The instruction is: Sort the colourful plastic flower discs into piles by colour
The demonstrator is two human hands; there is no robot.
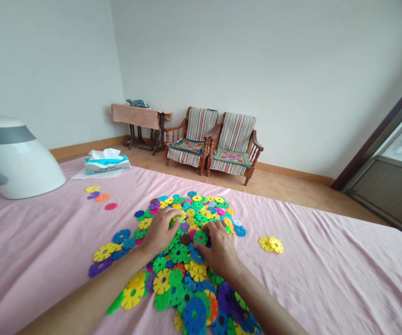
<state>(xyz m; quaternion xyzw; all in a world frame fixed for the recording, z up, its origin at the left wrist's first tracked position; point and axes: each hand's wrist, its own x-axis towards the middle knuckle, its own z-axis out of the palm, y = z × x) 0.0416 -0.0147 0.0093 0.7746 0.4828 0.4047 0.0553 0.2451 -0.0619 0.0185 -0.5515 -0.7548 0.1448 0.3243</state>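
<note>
Holding our right hand (220, 249) over the heap of slotted discs (179, 253), we had thumb and fingers around a green disc (201, 237), but could not tell whether they pinched it. Our left hand (159, 231) curled opposite, its grip likewise unclear to us. The heap spread over the pink cloth (329, 274) between and around our hands; two yellow discs (275, 244) overlapped to the right, and a tissue box (107, 166) and white jug (31, 165) stood to the left.

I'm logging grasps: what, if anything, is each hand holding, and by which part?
The right hand seems to hold a green disc by its edge; whether the left hand grips anything cannot be told.
</note>
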